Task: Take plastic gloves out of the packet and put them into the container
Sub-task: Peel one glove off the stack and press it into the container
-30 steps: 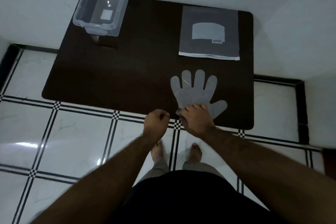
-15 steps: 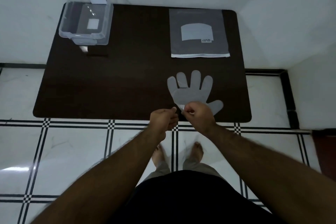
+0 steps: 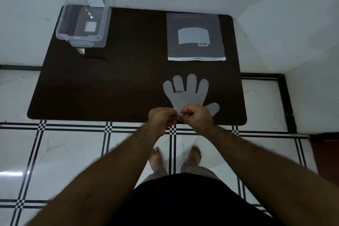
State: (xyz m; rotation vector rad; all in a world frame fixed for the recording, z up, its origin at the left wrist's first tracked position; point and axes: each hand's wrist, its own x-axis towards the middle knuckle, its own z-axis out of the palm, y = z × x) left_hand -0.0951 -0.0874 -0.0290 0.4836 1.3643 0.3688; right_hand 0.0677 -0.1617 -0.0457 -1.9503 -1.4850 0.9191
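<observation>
Nearest the camera: black shorts (image 3: 183,200), two bare forearms reaching forward, two bare feet (image 3: 156,156) standing on a white tiled floor with black grid lines (image 3: 73,152).

Left hand (image 3: 161,118) and right hand (image 3: 197,116) are meeting at the near edge of the dark brown rectangular table top (image 3: 119,82), at about 6 o'clock on it. Both hands are curled nearly closed, thumb and fingertips pinching the cuff end of a translucent grey plastic glove (image 3: 187,95). The pinch points are almost touching each other. Whether one layer or two is being gripped: cannot tell.

The glove is lying flat on the table, fingers spread and pointing toward 12 o'clock, thumb sticking out toward 3 o'clock just beside the right hand. One finger looks creased or doubled near its base.

Farther out, at roughly 1 o'clock on the table, the flat grey plastic packet with a pale label (image 3: 196,36) is lying with its white-edged end toward the glove, apart from it.

At 11 o'clock, on the far left corner, the clear plastic rectangular container (image 3: 64,31) is sitting open; a pale square is showing at its bottom. White walls are standing beyond the table.
</observation>
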